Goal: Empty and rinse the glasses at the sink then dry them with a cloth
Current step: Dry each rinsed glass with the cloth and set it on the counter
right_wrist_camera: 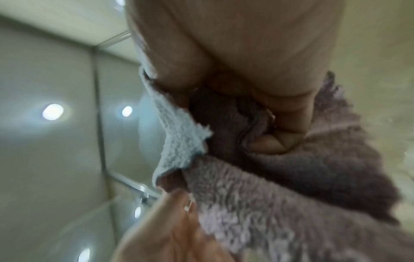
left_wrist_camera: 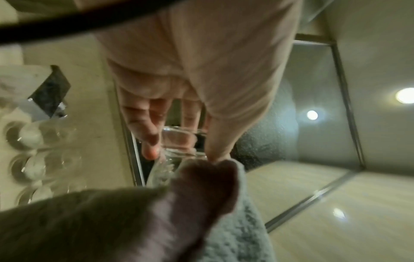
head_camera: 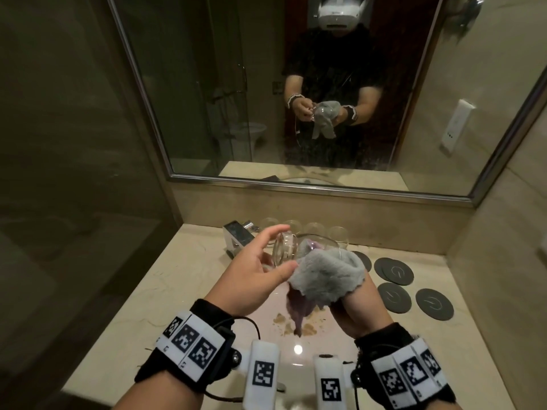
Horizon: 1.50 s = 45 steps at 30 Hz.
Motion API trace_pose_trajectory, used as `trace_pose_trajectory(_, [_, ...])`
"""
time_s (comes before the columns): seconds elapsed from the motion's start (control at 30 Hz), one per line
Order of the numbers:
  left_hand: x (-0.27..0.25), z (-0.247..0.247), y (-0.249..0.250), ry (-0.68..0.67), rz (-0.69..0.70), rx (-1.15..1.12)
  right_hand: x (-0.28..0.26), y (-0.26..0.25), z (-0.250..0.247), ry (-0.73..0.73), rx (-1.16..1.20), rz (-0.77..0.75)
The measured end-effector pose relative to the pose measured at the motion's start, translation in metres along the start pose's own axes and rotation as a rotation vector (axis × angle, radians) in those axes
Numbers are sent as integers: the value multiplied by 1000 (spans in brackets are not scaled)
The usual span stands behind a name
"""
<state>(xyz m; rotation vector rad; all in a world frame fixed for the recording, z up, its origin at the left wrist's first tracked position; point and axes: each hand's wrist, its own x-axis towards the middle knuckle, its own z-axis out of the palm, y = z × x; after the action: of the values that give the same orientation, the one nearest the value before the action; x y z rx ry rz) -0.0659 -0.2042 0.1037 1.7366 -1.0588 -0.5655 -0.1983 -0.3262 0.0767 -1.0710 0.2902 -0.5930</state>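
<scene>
The left hand pinches the tilted glass by its base, mouth turned right, so the right hand, clenched on the cloth, can dry inside.

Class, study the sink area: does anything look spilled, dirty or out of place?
Yes. Brown residue is spattered on the sink basin below the cloth; it looks like poured-out dregs not rinsed away. Nothing else stands out.

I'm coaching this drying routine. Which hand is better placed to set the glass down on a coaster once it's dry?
Left, probably. The left hand already grips the glass by its base, while the right hand is wrapped in the cloth, though the coasters lie to the right.
</scene>
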Motion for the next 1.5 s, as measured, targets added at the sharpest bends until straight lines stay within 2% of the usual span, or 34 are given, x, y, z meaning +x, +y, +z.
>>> trace_pose_trajectory(0.07, [0, -1, 1, -25, 29, 32, -1, -4, 0, -29, 75, -3])
trace_pose_trajectory(0.2, [3, 2, 7, 46, -57, -76, 2, 1, 1, 80, -114, -67])
trace_pose_trajectory(0.37, [-2, 0, 4, 6, 78, 14, -1, -7, 4, 23, 76, -31])
trace_pose_trajectory(0.5, [2, 4, 5, 49, -98, -130, 2, 0, -1, 76, -223, -104])
trace_pose_trajectory(0.57, [-1, 3, 3, 45, -53, -87, 0, -2, 1, 67, -230, -120])
trace_pose_trajectory(0.63, [-5, -1, 4, -2, 43, -32, -5, -6, 5, -43, -76, -70])
trace_pose_trajectory(0.7, [-6, -2, 2, -26, 54, -18, -6, -8, 3, -70, -27, -56])
trace_pose_trajectory(0.8, [-2, -1, 6, 9, -71, -138, -3, -4, 0, -13, -301, -143])
trace_pose_trajectory(0.83, [-2, 0, 5, 22, -76, -146, -2, -3, 0, 7, -355, -163])
trace_pose_trajectory(1.0, [-8, -3, 0, -35, 97, -14, -4, -4, -5, -22, -50, 47])
trace_pose_trajectory(1.17, [-4, 1, 3, 34, -86, -167, -2, -4, -5, -85, -274, -51])
trace_pose_trajectory(1.33, [-8, -1, 1, -46, 56, -36, -5, 2, -9, -49, -62, -17])
trace_pose_trajectory(1.43, [-5, 2, 4, -7, -61, -161, -3, 2, -9, -49, -163, -104])
trace_pose_trajectory(1.5, [-4, 2, 2, 3, -66, -177, -2, 1, -10, -72, -225, -140])
